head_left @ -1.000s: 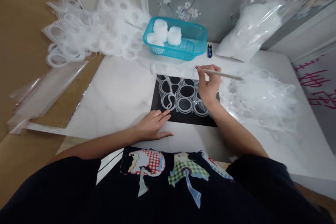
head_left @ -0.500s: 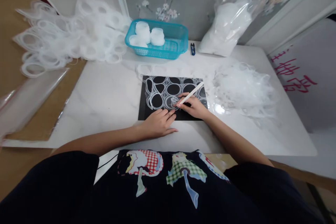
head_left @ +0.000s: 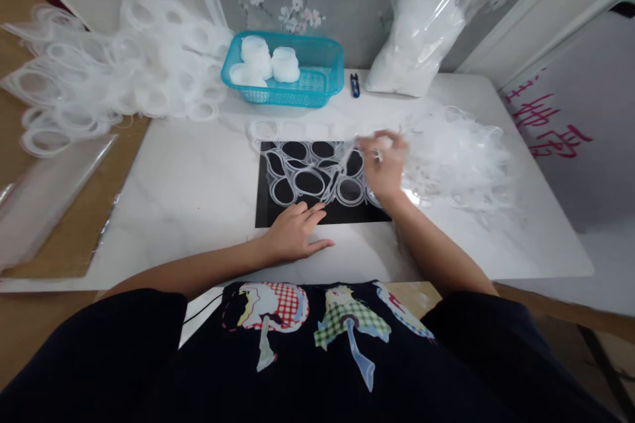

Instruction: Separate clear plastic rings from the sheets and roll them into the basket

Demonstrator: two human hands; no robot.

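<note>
A translucent white sheet of linked rings [head_left: 308, 182] lies on a black mat [head_left: 357, 215]. Its middle looks bunched and skewed. My left hand [head_left: 292, 231] rests palm down at the mat's front edge, fingers stretched with the tips at the sheet's lower edge and the thumb apart. Above the mat's right side my right hand [head_left: 385, 162] is raised and smeared by motion. Something whitish shows by its fingers, but I cannot make out what it is or whether it is gripped.
A blue basket [head_left: 330, 89] holds several white wads [head_left: 285, 65]. Beside it are small blue snips [head_left: 354, 84] and a clear bag of white material [head_left: 411, 39]. Ring sheets pile up at left [head_left: 99, 73], and a tangled translucent heap [head_left: 456, 158] lies at right on the white table [head_left: 188, 192].
My right hand has moved up and right, away from the rings. The white stick it held no longer shows clearly. The ring sheet has shifted and skewed; my left hand stays nearly in place.
</note>
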